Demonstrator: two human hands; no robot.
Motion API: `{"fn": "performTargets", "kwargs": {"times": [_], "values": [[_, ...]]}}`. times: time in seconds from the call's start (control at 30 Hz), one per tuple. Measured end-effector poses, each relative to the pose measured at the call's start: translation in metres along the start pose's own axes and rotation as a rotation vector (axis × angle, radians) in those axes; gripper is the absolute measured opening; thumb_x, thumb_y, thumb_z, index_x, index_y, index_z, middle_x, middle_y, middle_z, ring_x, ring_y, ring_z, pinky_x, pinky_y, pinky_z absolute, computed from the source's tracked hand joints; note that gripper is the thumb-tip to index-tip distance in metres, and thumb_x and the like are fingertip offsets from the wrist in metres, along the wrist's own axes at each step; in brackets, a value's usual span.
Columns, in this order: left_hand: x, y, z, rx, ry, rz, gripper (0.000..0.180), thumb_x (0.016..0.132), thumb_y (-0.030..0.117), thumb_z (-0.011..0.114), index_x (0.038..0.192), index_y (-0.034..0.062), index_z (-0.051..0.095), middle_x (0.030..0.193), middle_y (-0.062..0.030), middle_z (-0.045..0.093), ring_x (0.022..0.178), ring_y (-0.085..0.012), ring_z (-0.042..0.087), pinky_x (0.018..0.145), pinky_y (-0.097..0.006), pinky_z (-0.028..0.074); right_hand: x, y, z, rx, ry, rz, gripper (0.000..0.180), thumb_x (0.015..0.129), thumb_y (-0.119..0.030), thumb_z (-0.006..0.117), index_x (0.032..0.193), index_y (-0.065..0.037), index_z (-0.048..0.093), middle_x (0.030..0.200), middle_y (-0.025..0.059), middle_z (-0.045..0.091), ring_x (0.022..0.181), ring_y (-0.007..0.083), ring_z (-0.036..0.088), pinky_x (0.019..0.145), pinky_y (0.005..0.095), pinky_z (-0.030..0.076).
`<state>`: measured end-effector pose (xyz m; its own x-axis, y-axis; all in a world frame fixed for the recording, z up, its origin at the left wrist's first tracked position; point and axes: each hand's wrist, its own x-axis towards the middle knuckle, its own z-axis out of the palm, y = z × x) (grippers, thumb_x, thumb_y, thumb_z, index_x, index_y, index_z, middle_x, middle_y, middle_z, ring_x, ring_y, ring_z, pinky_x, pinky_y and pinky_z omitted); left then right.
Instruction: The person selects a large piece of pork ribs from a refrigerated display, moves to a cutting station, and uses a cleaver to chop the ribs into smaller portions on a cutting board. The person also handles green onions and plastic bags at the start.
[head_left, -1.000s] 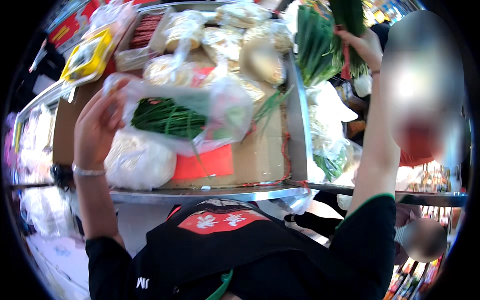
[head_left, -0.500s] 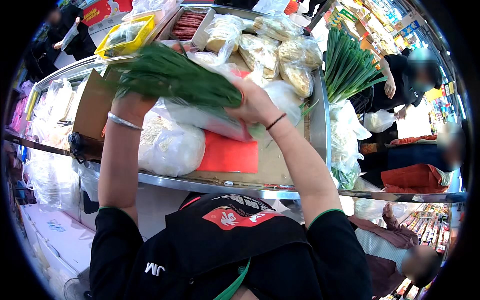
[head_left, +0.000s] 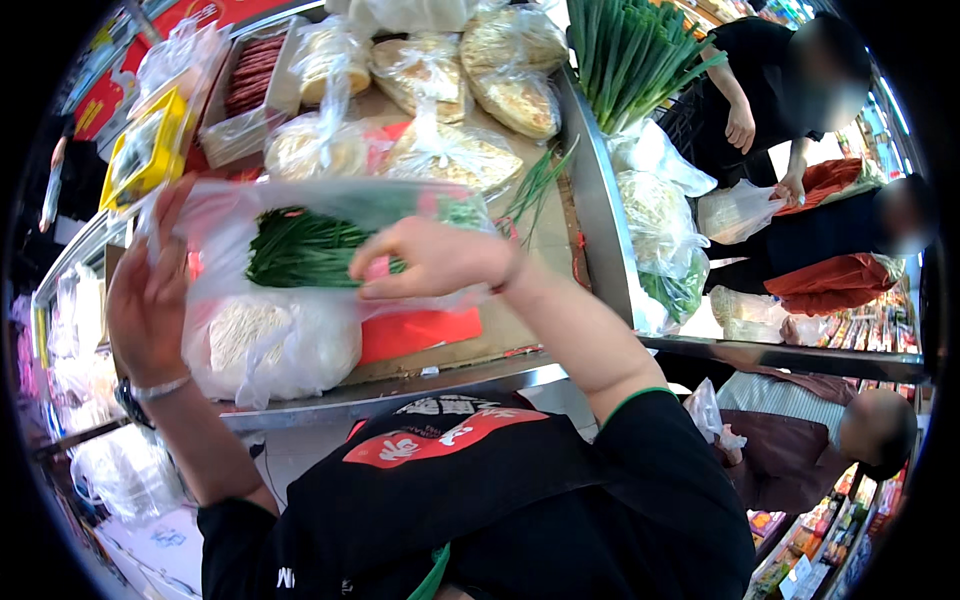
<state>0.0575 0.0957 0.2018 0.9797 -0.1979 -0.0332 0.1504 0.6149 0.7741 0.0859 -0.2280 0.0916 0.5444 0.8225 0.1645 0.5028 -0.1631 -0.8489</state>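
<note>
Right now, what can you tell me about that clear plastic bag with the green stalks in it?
The thin clear plastic bag is crinkled and glossy, lying roughly level above the stall counter. Inside is a bundle of slim dark green stalks lying lengthwise. The left hand grips its left end; the right hand pinches its middle from the front. Below it sits a white bagged bundle.

both hands (head_left: 150, 300) raised, fingers (head_left: 385, 285) pinched
</note>
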Motion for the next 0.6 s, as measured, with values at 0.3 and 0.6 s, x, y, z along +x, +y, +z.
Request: {"fn": "performTargets", "kwargs": {"times": [0.3, 0.6], "values": [[0.032, -0.033, 0.011, 0.211, 0.079, 0.048, 0.069, 0.095, 0.013, 0.051, 0.147, -0.0143, 0.014, 0.158, -0.0286, 0.012, 0.052, 0.0005, 0.037, 0.043, -0.014, 0.037, -0.176, 0.316, -0.123, -0.138, 1.182, 1.531, 0.054, 0.077, -0.043, 0.073, 0.099, 0.006, 0.069, 0.102, 0.0266, 0.068, 0.102, 0.0369, 0.066, 0.087, 0.0416, 0.052], [0.047, -0.044, 0.028, 0.225, 0.180, 0.071, 0.068, 0.094, 0.009, 0.050, 0.147, -0.0137, 0.014, 0.157, -0.0292, 0.012, 0.048, -0.0006, 0.038, 0.041, -0.015, 0.038, -0.161, 0.371, -0.117, -0.361, 1.337, 1.463, 0.022, 0.090, -0.015, 0.053, 0.098, 0.003, 0.062, 0.094, 0.0183, 0.068, 0.082, 0.0340, 0.069, 0.071, 0.0424, 0.056]]}}
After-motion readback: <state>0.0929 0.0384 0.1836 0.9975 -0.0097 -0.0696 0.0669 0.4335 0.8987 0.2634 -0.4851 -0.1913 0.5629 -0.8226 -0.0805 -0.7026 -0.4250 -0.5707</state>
